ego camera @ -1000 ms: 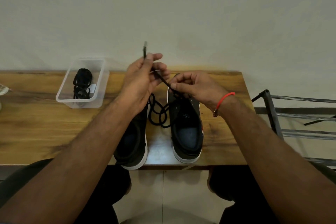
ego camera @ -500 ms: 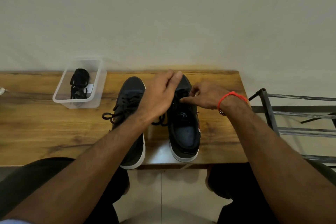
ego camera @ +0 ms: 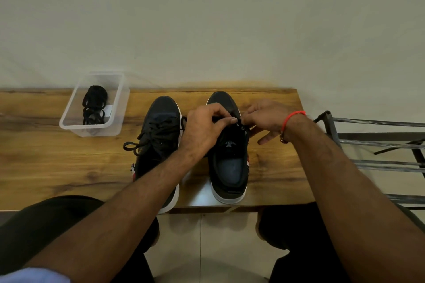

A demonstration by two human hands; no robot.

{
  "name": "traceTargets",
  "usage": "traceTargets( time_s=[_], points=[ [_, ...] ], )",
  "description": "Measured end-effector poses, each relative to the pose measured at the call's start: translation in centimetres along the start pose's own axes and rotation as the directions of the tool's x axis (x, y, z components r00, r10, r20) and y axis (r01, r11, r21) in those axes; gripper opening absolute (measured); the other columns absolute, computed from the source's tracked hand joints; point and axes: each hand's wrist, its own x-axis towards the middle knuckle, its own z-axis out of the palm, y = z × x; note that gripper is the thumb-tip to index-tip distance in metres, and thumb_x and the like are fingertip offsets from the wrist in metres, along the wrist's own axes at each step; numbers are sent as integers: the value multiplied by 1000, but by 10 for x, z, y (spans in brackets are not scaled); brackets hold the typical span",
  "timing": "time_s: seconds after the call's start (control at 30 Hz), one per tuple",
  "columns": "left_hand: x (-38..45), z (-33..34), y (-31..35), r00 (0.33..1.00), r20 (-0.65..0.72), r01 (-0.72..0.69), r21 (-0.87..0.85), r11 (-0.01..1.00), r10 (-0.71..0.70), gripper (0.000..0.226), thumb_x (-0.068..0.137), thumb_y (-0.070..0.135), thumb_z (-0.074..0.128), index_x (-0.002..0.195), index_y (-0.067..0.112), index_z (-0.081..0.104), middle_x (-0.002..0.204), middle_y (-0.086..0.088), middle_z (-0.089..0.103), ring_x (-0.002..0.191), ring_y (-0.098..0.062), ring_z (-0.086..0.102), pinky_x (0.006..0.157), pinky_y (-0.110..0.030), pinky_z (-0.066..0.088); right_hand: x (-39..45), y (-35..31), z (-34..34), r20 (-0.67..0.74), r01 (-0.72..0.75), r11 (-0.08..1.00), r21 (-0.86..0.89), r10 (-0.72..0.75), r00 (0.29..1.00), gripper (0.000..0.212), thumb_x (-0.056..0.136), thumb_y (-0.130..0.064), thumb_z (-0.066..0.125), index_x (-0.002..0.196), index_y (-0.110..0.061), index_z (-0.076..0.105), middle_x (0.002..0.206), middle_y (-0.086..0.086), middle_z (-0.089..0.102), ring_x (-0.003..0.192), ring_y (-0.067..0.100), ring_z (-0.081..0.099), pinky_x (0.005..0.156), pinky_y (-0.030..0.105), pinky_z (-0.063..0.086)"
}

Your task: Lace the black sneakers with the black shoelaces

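Head view looks down on a wooden table [ego camera: 46, 163] set against a plain pale wall [ego camera: 207, 18], tiled floor [ego camera: 207, 236] below and a metal rack [ego camera: 379, 145] beyond the right hand [ego camera: 264, 117]. Both hands meet over the right sneaker [ego camera: 230, 167], left hand [ego camera: 202, 128] and right hand each pinching its black shoelace [ego camera: 240, 124] at the eyelets. Left of the left hand stands the laced left sneaker [ego camera: 161, 135], and farther left a clear plastic container [ego camera: 69, 122] holding a bundled spare lace [ego camera: 94, 105].
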Motion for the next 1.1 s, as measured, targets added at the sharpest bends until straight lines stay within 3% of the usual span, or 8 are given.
traceTargets(
  time_s=[0.13,0.27,0.37,0.53,0.67,0.8,0.9,1.1],
  points=[
    [-1,2,-2,999,38,9,-8,1000,-8,17,92,25,73,108,22,79,105,10,76,88,11,60,80,3,40,-1,-1,1,-4,-23,999,42,23,1000,17,100,-14,54,102,-11,71,100,4,73,89,18,73,75,42,63],
    [-1,2,-4,997,73,42,-52,998,-39,20,94,19,72,113,22,76,109,10,75,100,5,64,91,-8,46,-4,-4,1,5,-25,999,44,25,1000,18,101,-13,52,105,-10,70,100,4,73,86,18,73,78,43,62],
    [-2,4,-4,998,56,25,-31,999,-23,15,90,18,77,102,22,70,96,9,75,84,10,64,76,0,46,-5,-5,1,20,-31,998,60,30,999,18,100,-11,52,102,-9,70,96,4,74,80,18,75,81,45,62],
    [-5,9,-4,1000,25,0,15,1000,0,16,89,20,78,94,24,63,89,9,72,81,5,65,69,0,44,-4,-4,2,19,-28,997,71,27,999,16,100,-11,54,102,-9,70,95,5,75,77,18,76,78,43,62],
    [-5,12,-8,1000,4,-3,60,998,2,17,90,24,77,93,30,61,86,13,69,81,2,66,68,-9,51,-4,-4,2,39,-17,998,66,14,999,16,100,-12,55,104,-9,70,96,4,75,77,18,76,78,43,62],
    [-5,13,-12,1000,11,-1,39,999,0,17,90,26,77,93,32,61,86,16,71,84,2,68,78,-27,60,-2,-1,1,51,-8,998,65,4,999,17,102,-21,55,104,-16,71,100,1,75,85,21,76,83,46,61],
    [-4,12,-15,1000,24,19,34,999,-20,19,89,30,77,92,37,60,85,20,71,86,2,69,79,-38,61,3,3,4,5,22,999,-25,-22,1000,10,100,-22,59,102,-22,69,105,-2,73,87,18,74,81,45,60],
    [-3,4,-10,998,-37,-50,132,990,55,13,93,37,70,103,36,61,100,17,62,97,-4,61,83,-38,58,4,3,2,-107,27,999,45,-22,994,11,96,-30,63,96,-20,67,105,-4,71,94,18,69,82,45,60]
  ],
)
